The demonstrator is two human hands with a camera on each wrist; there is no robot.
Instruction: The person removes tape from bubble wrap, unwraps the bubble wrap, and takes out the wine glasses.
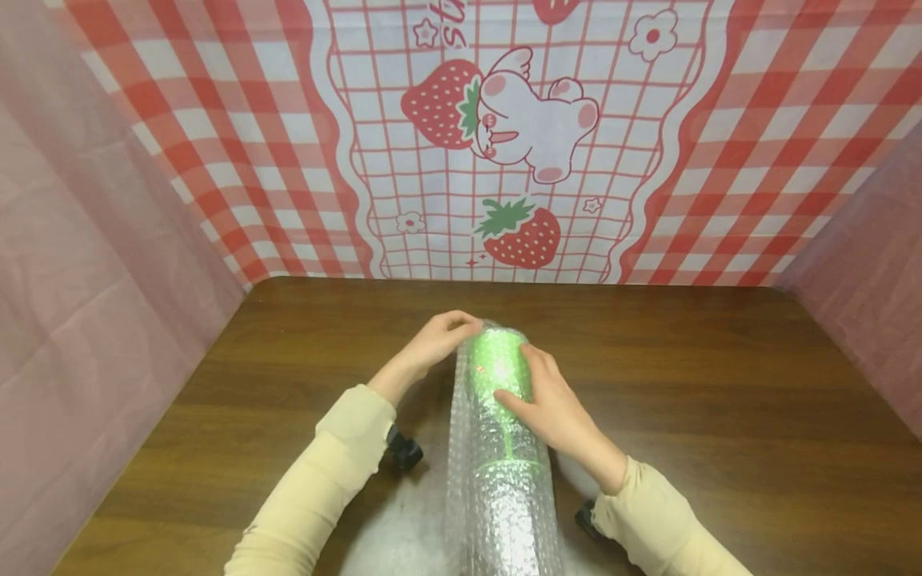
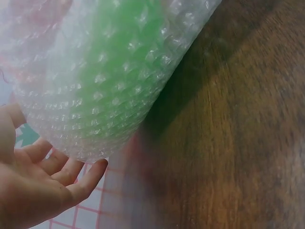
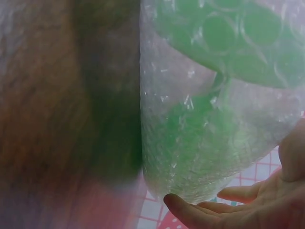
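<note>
We see a brown wood-grain table point(image 1: 727, 400), a red-and-white checked strawberry-print cloth point(image 1: 619, 152) behind it, pink fabric point(image 1: 86, 264) either side.

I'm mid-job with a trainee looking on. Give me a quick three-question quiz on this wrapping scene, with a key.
1. True or false: the right hand touches the bubble wrap.
2. Which colour is the item inside the wrap?
A. blue
B. green
C. black
3. Fill the blank: in the head view, the ____ hand is at the far left corner of the wrap.

Key
1. True.
2. B.
3. Left.
</note>
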